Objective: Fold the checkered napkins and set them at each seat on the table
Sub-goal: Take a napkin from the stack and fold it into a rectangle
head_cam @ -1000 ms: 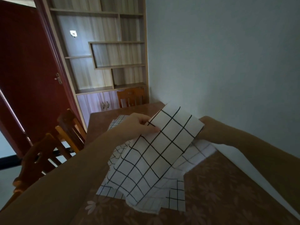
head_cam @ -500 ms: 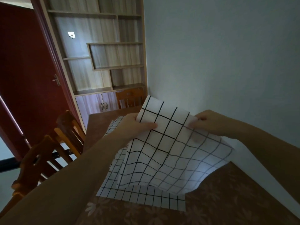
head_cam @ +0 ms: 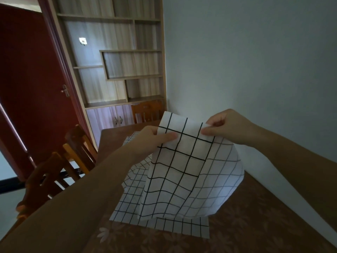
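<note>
Here both hands hold one white black-checked cloth napkin (head_cam: pixel 184 167) up at centre frame: the left hand (head_cam: pixel 155 141) and right hand (head_cam: pixel 226 126) each pinch a top corner, probably to match edges for folding, above the flat napkins (head_cam: pixel 164 225) on the brown floral-clothed table (head_cam: pixel 255 225).

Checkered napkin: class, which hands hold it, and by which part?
Both hands: the left hand and right hand pinch the checkered napkin along its top edge.
</note>
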`<state>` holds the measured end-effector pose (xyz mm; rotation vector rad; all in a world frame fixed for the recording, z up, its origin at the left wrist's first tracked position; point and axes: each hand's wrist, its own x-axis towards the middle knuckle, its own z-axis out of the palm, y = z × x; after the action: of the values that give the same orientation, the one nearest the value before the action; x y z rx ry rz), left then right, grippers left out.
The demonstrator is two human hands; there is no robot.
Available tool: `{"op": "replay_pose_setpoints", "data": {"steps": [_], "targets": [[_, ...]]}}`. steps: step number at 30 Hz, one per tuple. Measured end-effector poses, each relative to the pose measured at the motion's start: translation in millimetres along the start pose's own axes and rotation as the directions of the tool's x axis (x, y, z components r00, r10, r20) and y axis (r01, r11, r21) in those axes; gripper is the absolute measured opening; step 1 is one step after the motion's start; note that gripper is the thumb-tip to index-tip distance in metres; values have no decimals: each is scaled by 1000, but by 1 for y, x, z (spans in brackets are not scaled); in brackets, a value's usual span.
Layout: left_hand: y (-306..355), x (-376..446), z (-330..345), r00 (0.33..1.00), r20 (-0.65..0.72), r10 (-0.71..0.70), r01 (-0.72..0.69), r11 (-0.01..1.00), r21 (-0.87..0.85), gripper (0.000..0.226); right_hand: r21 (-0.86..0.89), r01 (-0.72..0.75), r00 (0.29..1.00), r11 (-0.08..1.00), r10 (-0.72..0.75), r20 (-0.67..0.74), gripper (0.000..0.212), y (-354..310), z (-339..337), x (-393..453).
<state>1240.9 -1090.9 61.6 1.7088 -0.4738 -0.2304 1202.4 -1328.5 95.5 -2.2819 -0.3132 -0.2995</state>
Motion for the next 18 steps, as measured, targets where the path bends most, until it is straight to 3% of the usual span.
{"op": "replay_pose_setpoints", "data": {"steps": [7, 12, 18], "targets": [[4, -15, -6, 995, -84, 45, -42, 999, 33, 10, -94, 34, 996, 995, -27, 79, 13, -3, 3, -9], [12, -39, -10, 1000, -1, -18, 18, 999, 34, 6, -108, 112, 993, 988, -106, 58, 5, -14, -8, -18], [12, -66, -14, 978, -197, 68, -45, 992, 120, 11, -233, 106, 971, 967, -50, 232, 14, -17, -6, -36]]}}
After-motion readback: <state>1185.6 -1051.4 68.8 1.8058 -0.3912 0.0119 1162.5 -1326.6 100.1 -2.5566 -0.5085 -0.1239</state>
